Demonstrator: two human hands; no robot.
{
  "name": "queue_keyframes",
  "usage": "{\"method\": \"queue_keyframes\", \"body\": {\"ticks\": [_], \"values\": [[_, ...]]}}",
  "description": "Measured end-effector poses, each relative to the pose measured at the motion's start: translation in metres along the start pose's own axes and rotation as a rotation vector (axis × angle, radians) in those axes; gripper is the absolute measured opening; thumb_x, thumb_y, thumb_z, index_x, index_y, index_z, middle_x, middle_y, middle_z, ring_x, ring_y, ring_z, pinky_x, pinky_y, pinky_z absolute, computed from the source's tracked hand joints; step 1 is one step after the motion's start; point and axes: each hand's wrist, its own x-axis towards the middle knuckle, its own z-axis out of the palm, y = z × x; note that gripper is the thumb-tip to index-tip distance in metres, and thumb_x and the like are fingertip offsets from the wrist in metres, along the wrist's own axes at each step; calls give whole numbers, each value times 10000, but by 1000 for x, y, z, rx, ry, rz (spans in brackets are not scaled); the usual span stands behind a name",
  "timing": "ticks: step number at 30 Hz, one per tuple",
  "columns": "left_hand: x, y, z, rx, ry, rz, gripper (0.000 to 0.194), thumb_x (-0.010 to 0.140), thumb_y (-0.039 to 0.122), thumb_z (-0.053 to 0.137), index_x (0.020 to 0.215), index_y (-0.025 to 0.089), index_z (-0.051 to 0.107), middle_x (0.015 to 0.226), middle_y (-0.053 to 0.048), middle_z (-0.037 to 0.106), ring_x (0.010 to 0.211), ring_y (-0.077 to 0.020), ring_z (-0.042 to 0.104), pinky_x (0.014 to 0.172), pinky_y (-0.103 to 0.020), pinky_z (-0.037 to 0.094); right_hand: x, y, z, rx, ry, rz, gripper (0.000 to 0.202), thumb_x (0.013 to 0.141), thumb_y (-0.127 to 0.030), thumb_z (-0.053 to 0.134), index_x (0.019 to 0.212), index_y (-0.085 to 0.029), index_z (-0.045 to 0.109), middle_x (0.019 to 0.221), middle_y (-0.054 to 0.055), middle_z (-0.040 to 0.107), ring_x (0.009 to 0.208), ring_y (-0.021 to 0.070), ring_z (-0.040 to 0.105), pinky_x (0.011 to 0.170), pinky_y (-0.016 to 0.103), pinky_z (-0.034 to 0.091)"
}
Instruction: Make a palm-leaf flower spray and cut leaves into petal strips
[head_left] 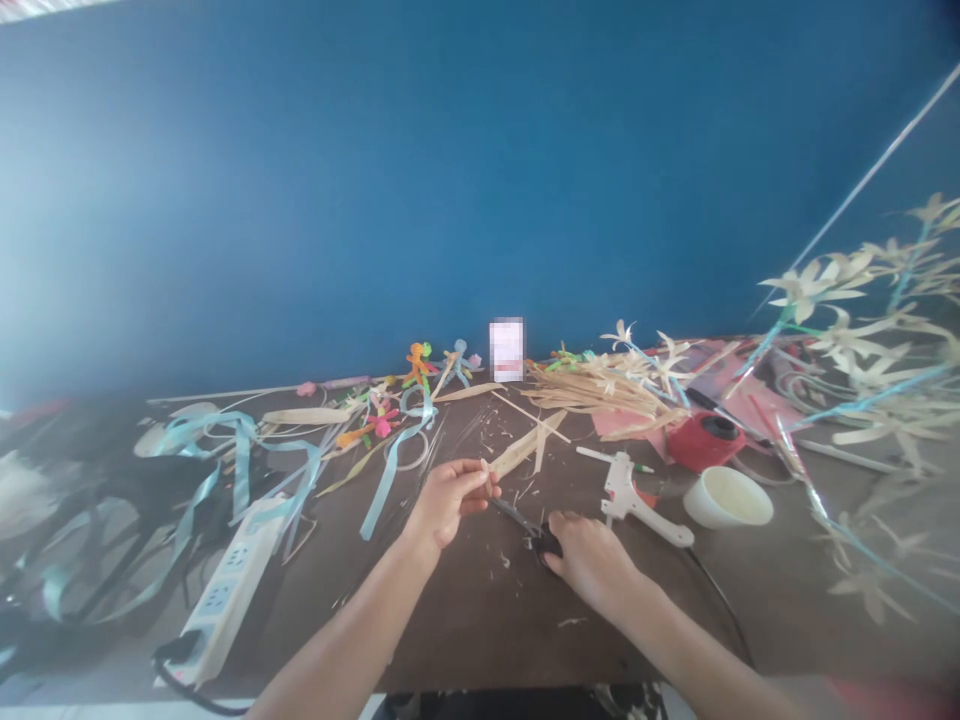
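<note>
Cream-coloured in the head view, a small piece (485,467) is pinched between the closed thumb and forefinger of the left hand (444,500); whether the long strip (521,453) just behind is also gripped cannot be told. Scissors (517,517) are held by the black handles in the curled right hand (589,555), tips near the left fingertips. For a clean snip, the piece is best kept taut, the fingertips clear of the blades, and the wrist steadied above the table (465,640), well clear of the glue gun (621,487).
</note>
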Motion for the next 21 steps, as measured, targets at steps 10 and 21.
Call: {"method": "queue_keyframes", "body": {"ticks": [10, 21], "values": [[6, -5, 4, -17, 12, -3, 219, 640, 298, 600, 786, 166, 504, 705, -28, 647, 591, -135, 628, 422, -157, 397, 9, -8, -11, -128, -86, -21, 279, 625, -335, 631, 838, -158, 594, 831, 98, 605, 705, 254, 606, 582, 296, 409], [8, -13, 1, -48, -40, 62, 235, 662, 284, 598, 833, 158, 496, 766, -35, 631, 562, -108, 598, 458, -171, 395, 51, 30, -60, 98, -42, -189, 192, 675, -390, 580, 783, -241, 636, 735, 4, 651, 700, 171, 588, 579, 227, 357]]}}
